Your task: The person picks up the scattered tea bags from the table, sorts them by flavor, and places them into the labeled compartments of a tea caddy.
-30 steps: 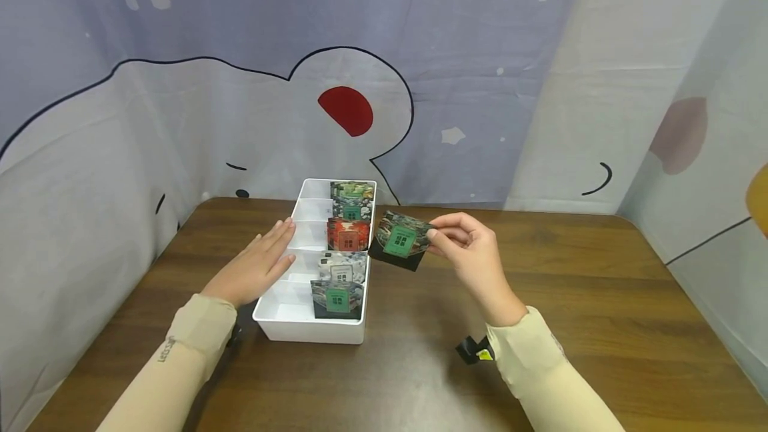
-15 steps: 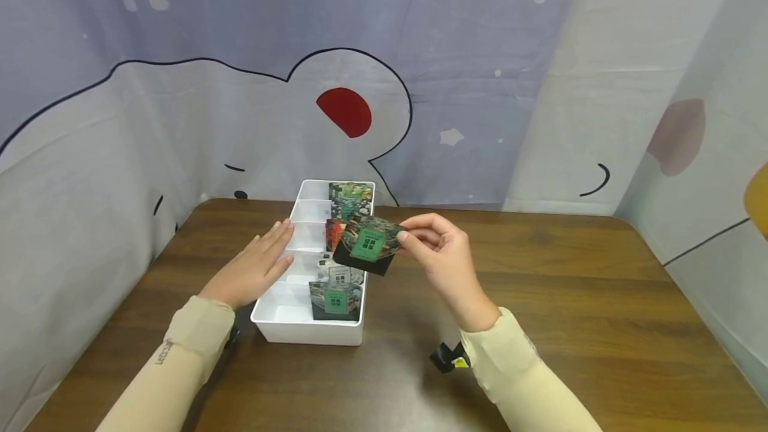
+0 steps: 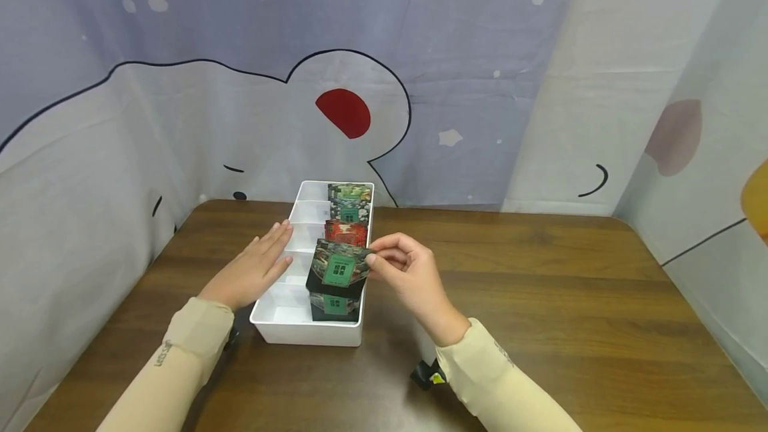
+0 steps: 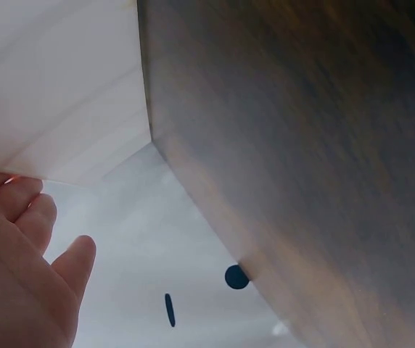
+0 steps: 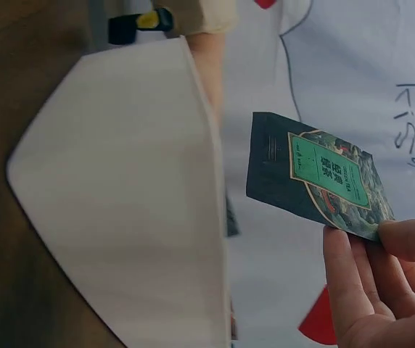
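Note:
My right hand (image 3: pixel 414 279) pinches a dark green tea sachet (image 3: pixel 339 271) by its upper right corner, thumb against fingers. In the right wrist view the tea sachet (image 5: pixel 323 174) shows its green label, beyond the rim of the white divided box (image 5: pixel 135 181). Seen from the head, it hangs over the box's front part, overlapping a similar green sachet (image 3: pixel 335 307) in the nearest compartment. My left hand (image 3: pixel 249 265) lies with straight fingers along the box's left rim; the left wrist view shows these fingers (image 4: pixel 37 217) at the box wall.
Red sachets (image 3: pixel 347 233) and greenish ones (image 3: pixel 351 191) stand in the farther compartments, along the box's right side. The box rests on a brown wooden table (image 3: pixel 540 299). A printed curtain (image 3: pixel 468 85) hangs behind it.
My right hand has carried the tea sachet left, from beside the box to over its front compartments, slightly lower and straighter. The left hand has stayed at the rim.

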Action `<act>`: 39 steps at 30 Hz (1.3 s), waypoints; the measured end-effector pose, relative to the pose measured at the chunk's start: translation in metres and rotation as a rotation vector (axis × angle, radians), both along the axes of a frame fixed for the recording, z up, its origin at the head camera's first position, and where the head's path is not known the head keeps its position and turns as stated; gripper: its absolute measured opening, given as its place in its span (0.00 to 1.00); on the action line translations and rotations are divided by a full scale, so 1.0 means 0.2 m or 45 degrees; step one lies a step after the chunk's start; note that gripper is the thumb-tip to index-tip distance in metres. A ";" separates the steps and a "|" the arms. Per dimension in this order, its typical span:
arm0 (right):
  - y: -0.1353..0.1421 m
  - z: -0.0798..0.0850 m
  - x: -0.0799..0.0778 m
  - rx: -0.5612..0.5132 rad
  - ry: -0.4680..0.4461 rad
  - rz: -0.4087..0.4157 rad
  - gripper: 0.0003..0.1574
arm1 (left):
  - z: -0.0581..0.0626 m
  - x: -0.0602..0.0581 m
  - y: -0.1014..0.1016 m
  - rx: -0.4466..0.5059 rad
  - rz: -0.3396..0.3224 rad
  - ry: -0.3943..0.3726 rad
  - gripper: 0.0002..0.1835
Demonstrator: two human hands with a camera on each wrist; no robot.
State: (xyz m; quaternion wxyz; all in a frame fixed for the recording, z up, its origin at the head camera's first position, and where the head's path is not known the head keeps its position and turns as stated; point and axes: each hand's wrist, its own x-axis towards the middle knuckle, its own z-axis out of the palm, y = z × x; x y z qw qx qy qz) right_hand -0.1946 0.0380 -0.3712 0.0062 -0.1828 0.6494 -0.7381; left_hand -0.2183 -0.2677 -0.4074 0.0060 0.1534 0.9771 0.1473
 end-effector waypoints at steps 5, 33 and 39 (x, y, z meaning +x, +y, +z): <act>-0.03 -0.06 0.00 0.100 0.039 0.017 0.08 | -0.01 0.00 -0.01 0.001 -0.027 0.030 0.36; -0.01 -0.16 -0.01 0.356 0.069 0.013 0.09 | -0.01 0.00 -0.01 0.025 -0.015 0.014 0.37; 0.02 -0.17 -0.01 0.375 0.048 -0.001 0.08 | -0.01 0.00 -0.01 0.028 -0.017 0.016 0.37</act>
